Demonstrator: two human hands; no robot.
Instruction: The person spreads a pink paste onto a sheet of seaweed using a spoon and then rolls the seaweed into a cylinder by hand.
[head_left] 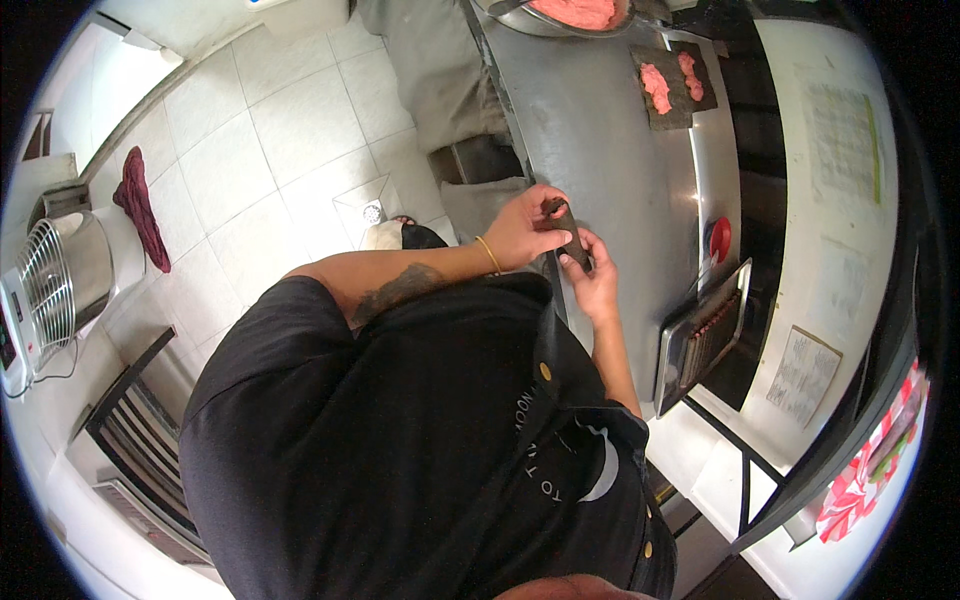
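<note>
A dark seaweed roll (566,232) sat between both hands just above the near edge of the steel counter (610,150). The left hand (522,228) was curled over its upper end, fingers closed on it; the right hand (594,277) pinched its lower end from beneath. Farther along the counter lay two dark seaweed sheets (676,80) spread with pink filling, beside a metal bowl (560,18) of the same pink mix. A tray of finished rolls (708,335) and a red lid (719,239) lay to the right. White paper sheets (838,140) hung on the wall; pale floor tiles (260,140) lay to the left.
</note>
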